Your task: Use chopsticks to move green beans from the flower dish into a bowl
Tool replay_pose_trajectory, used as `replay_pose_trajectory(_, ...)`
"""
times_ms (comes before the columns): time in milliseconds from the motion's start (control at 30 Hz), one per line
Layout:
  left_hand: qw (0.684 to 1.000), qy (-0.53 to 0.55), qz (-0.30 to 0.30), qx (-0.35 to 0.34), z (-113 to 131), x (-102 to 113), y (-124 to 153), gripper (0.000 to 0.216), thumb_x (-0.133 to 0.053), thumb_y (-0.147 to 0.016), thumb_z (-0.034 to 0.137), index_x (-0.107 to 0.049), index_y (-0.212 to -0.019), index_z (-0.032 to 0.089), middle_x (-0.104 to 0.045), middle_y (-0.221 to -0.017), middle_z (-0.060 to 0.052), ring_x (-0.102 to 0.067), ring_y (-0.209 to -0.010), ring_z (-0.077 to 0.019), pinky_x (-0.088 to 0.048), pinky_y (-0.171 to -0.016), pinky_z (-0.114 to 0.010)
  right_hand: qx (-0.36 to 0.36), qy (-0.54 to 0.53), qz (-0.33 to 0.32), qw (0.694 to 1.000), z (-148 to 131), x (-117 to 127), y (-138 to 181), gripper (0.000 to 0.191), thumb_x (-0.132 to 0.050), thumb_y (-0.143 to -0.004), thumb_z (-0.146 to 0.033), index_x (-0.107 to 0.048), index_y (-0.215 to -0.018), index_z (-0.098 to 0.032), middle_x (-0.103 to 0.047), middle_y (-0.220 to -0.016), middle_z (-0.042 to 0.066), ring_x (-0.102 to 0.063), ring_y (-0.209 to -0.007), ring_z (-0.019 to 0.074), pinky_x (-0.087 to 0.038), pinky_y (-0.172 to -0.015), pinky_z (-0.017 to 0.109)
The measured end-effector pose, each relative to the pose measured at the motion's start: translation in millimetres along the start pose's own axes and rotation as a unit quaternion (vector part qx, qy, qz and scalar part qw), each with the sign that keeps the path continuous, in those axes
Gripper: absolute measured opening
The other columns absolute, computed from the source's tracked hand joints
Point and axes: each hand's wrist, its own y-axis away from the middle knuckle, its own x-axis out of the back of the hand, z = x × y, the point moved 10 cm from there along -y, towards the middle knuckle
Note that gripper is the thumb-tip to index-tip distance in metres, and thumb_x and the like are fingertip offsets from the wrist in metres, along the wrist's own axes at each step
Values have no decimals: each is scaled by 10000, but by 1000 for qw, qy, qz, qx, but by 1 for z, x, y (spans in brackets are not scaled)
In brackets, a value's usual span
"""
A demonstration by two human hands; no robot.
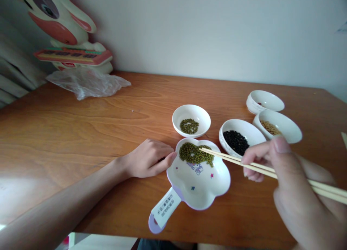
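My right hand [295, 177] is closed around a pair of wooden chopsticks [258, 167]. Their tips meet among the green mung beans [193, 155] gathered at the far side of a white flower-shaped dish [206, 190]; I cannot make out a bean between them. At the dish's left rim rests my left hand [151, 157], fingers curled and thumb against the edge. The dish's labelled handle [165, 208] points toward me. Just beyond stands a white bowl [202, 117] holding more mung beans. Black beans [235, 142] fill part of another white bowl [255, 134] near my right fingers.
A white bowl [291, 128] with pale yellow beans [269, 127] stands at the right, and behind it a bowl [271, 101] with a small reddish bit inside. Far left are a crumpled plastic bag [89, 83] and a cartoon animal toy [73, 36] with a keyboard. The wall borders the table [67, 134].
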Motion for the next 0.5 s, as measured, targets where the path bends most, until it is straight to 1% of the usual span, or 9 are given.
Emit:
replay_pose_trajectory(67, 1000, -2, 5, -1, 0, 1, 0, 382, -384, -1117, 281, -520, -768, 205, -609, -753, -24, -550, -662, -155, -425, -662, -292, 34, 13, -19, 999, -4, -5, -1, 502, -493, -1050, -607, -704, -749, -265, -663, -678, 25, -636, -679, 190, -464, -558, 304)
replay_pose_trajectory(167, 1000, -5, 4, 1, -1, 0, 0, 381, -388, -1115, 286, -529, -771, 203, -616, -754, -27, -559, -662, -155, -433, -665, -286, 60, 3, -42, 997, -12, -16, -2, 469, -497, -1064, -571, -700, -765, -272, -697, -706, 30, -663, -698, 202, -451, -506, 298)
replay_pose_trajectory(300, 1000, -9, -3, 4, -2, -2, 1, 377, -378, -1120, 289, -518, -781, 204, -613, -769, -30, -557, -677, -158, -435, -684, -292, 79, -13, -64, 995, -24, -32, -2, 422, -509, -1074, -535, -714, -826, -263, -712, -715, 21, -686, -668, 188, -456, -500, 287)
replay_pose_trajectory(367, 1000, -11, -3, 2, -2, -2, 1, 372, -378, -1120, 286, -520, -787, 204, -614, -776, -30, -561, -683, -159, -436, -687, -295, 84, -11, -77, 993, -29, -37, 0, 438, -497, -1078, -535, -714, -820, -255, -710, -713, 26, -693, -667, 191, -462, -511, 293)
replay_pose_trajectory(400, 1000, -12, -2, 0, -1, -2, 1, 371, -379, -1120, 284, -524, -788, 204, -615, -775, -29, -562, -681, -158, -437, -684, -294, 85, -10, -77, 993, -30, -36, 2, 449, -492, -1079, -536, -711, -805, -255, -703, -704, 26, -690, -661, 193, -462, -513, 297)
replay_pose_trajectory(500, 1000, -12, 7, -3, -1, -1, 0, 378, -383, -1118, 286, -537, -782, 204, -620, -766, -27, -569, -671, -156, -439, -667, -291, 89, -26, -50, 994, -33, -21, 8, 427, -504, -1083, -489, -706, -777, -270, -679, -678, 23, -655, -635, 196, -476, -555, 317)
